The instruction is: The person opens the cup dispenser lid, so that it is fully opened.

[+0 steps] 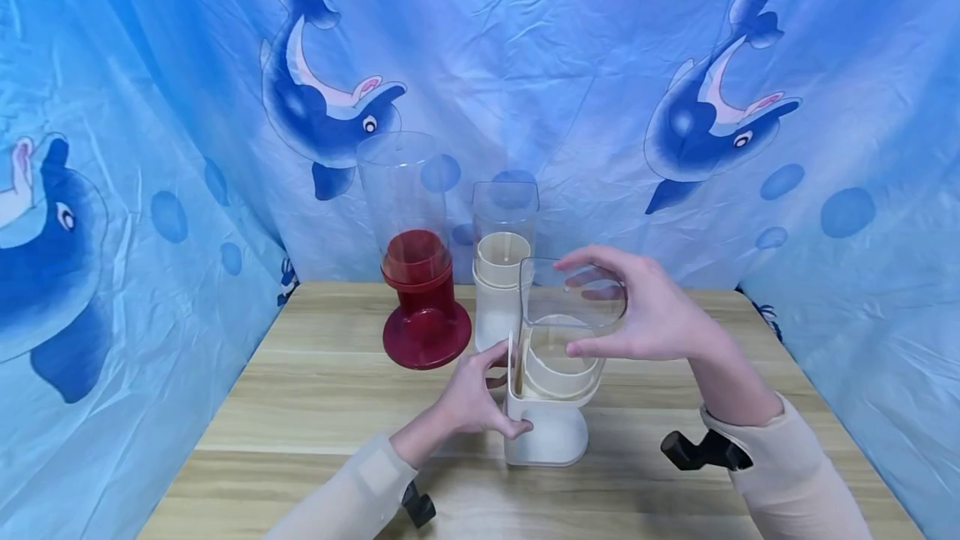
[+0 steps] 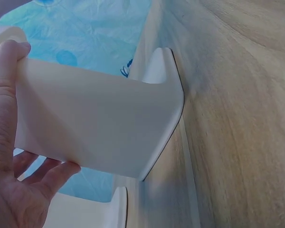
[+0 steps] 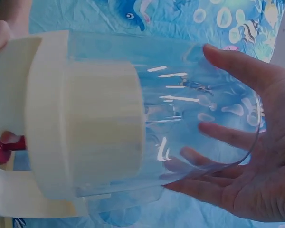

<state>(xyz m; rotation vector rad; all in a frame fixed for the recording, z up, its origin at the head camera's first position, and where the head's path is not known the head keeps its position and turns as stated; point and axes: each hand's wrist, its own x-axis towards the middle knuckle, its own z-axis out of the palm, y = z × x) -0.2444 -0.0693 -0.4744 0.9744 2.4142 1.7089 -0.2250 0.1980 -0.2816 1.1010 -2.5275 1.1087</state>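
Note:
A white dispenser stand stands upright on the wooden table in the head view. My left hand grips its back panel, with the thumb at the near edge and the other fingers on the far side. A clear plastic container sits over the cream ring at the stand's top. Around that container's upper end curl the thumb and fingers of my right hand. The left wrist view shows the stand's flat back panel between the left thumb and fingers.
Close behind stands a second white dispenser with its own clear container. A red dispenser with a tall clear cylinder is at back left. Blue dolphin-printed cloth hangs behind the wooden table and along its sides.

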